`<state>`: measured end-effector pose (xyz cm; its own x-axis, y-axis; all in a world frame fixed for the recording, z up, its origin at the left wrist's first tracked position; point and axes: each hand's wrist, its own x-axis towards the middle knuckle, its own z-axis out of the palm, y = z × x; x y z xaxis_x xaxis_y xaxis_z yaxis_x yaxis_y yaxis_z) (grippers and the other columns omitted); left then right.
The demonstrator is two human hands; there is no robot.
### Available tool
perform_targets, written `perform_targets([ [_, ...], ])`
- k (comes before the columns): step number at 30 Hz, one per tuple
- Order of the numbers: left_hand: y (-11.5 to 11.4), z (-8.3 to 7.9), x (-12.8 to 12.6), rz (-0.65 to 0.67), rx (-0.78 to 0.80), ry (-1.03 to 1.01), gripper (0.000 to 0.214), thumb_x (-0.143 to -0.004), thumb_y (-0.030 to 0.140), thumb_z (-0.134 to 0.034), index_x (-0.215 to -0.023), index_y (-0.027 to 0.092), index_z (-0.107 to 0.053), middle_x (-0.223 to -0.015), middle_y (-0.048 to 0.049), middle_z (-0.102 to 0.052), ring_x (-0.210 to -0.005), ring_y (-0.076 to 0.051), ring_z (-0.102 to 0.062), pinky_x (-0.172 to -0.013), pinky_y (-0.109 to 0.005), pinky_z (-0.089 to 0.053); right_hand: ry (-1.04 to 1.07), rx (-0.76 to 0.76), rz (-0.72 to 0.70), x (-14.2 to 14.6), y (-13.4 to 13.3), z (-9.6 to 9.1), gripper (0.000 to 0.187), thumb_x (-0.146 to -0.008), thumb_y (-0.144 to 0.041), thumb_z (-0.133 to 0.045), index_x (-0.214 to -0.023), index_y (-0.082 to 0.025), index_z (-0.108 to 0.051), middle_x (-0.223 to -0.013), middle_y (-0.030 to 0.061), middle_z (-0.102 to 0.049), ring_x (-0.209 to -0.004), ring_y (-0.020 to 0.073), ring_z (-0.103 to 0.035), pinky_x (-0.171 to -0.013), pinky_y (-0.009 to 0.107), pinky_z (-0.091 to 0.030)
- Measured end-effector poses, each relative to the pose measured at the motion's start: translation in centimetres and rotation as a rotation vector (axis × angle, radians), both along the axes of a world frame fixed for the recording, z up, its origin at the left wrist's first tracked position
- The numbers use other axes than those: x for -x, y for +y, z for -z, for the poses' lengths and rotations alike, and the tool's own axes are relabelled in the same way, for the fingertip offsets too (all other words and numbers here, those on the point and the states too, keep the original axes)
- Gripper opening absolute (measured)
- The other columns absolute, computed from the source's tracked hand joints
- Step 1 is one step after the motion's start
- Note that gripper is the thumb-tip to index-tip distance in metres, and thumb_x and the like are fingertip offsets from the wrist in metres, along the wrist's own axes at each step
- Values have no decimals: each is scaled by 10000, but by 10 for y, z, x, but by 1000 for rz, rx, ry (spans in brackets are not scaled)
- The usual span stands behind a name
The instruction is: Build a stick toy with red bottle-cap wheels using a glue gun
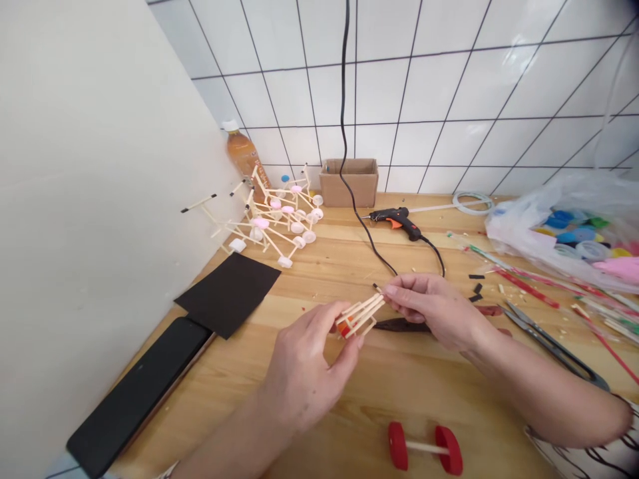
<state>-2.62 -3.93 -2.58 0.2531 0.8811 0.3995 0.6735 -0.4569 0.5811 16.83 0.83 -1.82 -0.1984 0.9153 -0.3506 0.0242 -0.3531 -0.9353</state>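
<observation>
My left hand (312, 362) is closed, its fingers gripping the near end of a small frame of pale wooden sticks (364, 313). An orange-red piece (343, 326) sits inside that end of the frame. My right hand (432, 303) is closed too, pinching at the frame's far end, by a short stick with a black tip (377, 287). Below my right hand lies a dark-jawed pair of pliers (402, 324), partly covered by it. Closer to me, two red bottle caps (398, 446) are joined by a pale stick axle.
Several stick-built tricycle models (279, 216) stand at the left back, before a drink bottle (244, 153). A cardboard box (349, 183) and glue gun (397, 221) are at the back. Black sheet (227, 293) and phone (140, 392) lie left; scissors (549, 346) and a bag of caps (574, 229) right.
</observation>
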Motion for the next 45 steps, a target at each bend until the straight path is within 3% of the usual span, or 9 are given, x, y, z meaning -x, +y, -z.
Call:
perform_targets([
  [5,1,-4,3,-27,-32,17,151,-734,175,-618,-867,188,-549,-792,-5,-636,-713,-141,-596,-661,-261,-485,-14,-1,1,-1,-1,1,281,-648,-403,-705,-679,-138,-617,-517,-59,-460,-466,44,-327,-443,220,-208],
  [10,1,-13,6,38,-72,-18,76,-760,133,-584,-720,174,-536,-766,-9,-605,-721,-125,-584,-654,-248,-469,-10,-9,-1,-2,-1,3,310,-625,-423,-715,-687,-137,-612,-521,-60,-467,-458,40,-320,-440,222,-202],
  [45,3,-17,7,46,-88,19,142,-796,129,-531,-715,192,-630,-786,-28,-588,-726,-136,-588,-655,-252,-482,15,-34,19,5,2,0,303,-606,-419,-711,-649,-140,-599,-483,-74,-424,-447,48,-295,-448,242,-180],
])
